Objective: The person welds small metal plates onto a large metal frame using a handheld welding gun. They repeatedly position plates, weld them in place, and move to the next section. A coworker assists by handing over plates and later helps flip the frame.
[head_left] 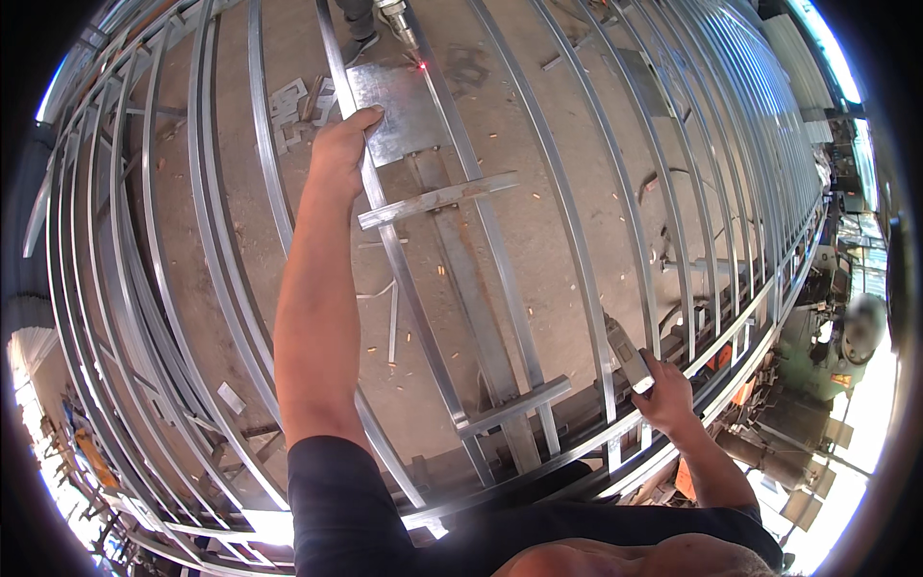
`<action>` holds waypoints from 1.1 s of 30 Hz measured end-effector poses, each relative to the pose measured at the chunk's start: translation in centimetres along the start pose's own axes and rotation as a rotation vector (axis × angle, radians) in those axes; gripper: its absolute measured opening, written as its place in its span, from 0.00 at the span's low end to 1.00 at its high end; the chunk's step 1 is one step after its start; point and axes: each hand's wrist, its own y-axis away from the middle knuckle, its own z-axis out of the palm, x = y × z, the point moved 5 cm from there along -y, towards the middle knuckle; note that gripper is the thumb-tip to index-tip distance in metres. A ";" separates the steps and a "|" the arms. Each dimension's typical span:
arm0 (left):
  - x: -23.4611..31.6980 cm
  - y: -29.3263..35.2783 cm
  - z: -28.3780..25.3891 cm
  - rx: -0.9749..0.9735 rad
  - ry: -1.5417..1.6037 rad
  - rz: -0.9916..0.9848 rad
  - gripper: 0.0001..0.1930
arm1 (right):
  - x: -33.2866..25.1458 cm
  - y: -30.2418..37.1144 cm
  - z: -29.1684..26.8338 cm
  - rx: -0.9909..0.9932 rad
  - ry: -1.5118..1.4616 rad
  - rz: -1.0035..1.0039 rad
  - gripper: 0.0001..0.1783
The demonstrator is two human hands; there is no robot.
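My left hand [341, 146] reaches far forward. Its thumb presses on the left edge of a flat, squarish metal plate [409, 108], and its other fingers are hidden behind the edge and a bar. The plate sits between two long metal bars. A handheld welding torch [404, 34] points at the plate's far right corner, where a red light spot shows; whoever holds it is mostly out of view. Low on the right, my right hand [663, 396] is closed around a pale grey, elongated metal tool [630, 358], whose exact kind I cannot make out.
Long parallel metal bars [567, 231] form a raised frame all around. Short crosspieces [437, 199] span two of them. Beyond, another person's shoe [361, 46] stands on the floor. Metal offcuts [293, 111] lie left of the plate, and machinery [798, 413] stands at right.
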 end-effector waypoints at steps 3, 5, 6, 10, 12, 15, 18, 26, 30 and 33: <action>-0.2 -0.2 -0.1 0.004 0.016 -0.023 0.13 | -0.1 -0.2 0.2 0.026 0.101 0.002 0.42; -0.2 -0.2 0.0 -0.006 0.019 -0.025 0.13 | -0.3 0.7 -0.7 0.054 0.077 -0.008 0.42; 0.0 -0.1 0.0 -0.008 0.019 -0.023 0.13 | -0.4 1.3 -1.4 0.068 0.064 -0.017 0.41; 0.2 0.1 -0.5 0.035 0.026 -0.006 0.12 | 0.1 6.6 -5.6 0.202 -0.099 0.005 0.35; 0.3 0.2 -0.3 0.040 0.023 -0.014 0.13 | 0.3 10.3 -7.7 0.186 -0.324 0.075 0.30; 0.2 0.0 0.2 -0.018 0.048 -0.006 0.15 | -0.1 15.5 -10.6 0.032 -0.511 0.302 0.26; 0.1 0.0 0.6 -0.032 0.058 -0.007 0.16 | -6.9 17.6 -17.8 -0.107 -0.741 0.476 0.31; 0.0 -0.9 0.9 -0.055 0.075 0.050 0.18 | -15.6 7.3 -28.4 0.228 -0.853 -0.026 0.27; 0.7 0.7 0.8 0.018 0.025 -0.055 0.16 | -20.4 -3.0 -31.1 0.264 -0.916 -0.264 0.25; 0.5 0.0 -0.8 0.003 0.072 -0.015 0.16 | -25.2 -9.3 -32.1 0.261 -0.959 -0.435 0.24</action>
